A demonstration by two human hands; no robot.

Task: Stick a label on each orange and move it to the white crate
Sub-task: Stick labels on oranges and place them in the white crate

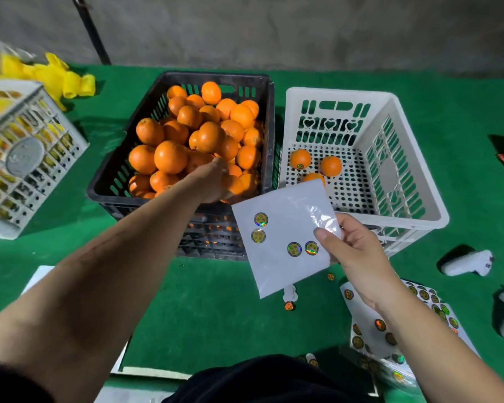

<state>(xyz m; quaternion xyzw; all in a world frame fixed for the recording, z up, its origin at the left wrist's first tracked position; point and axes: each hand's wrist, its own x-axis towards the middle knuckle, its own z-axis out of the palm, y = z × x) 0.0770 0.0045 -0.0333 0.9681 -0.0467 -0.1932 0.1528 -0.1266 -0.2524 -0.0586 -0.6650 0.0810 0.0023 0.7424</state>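
From the head camera, the left hand [213, 181] reaches into the near right corner of the black crate [120, 181], which stands heaped with unlabelled oranges [186, 141]; its fingers curl down over one orange [234, 184] there, though the back of the hand hides whether that grip has closed, so I cannot tell if the fruit is held or only touched. The reach goes to that corner probably because it lies closest to both the labels and the destination. The right hand [358, 257] holds the sticker sheet [280, 239] up in the air just in front of the two crates, its grip pinching the sheet's right edge between thumb and fingers; held this way the sheet faces upward and four round labels [294, 249] are within reach of the fruit once it comes out. The white crate [419, 205] sits touching the black one on its right, a short carry away, and three oranges [330, 165] already lie on its perforated floor, one of them showing a sticker, one partly hidden behind the sheet. On the green tabletop [216, 309] near the right forearm lie further label sheets [367, 330] and a few loose stickers, a reserve kept beside the working hand. At the far left stands another white crate with yellow contents [26, 158], apart from this work. Most of the task remains, judging by the full black crate.
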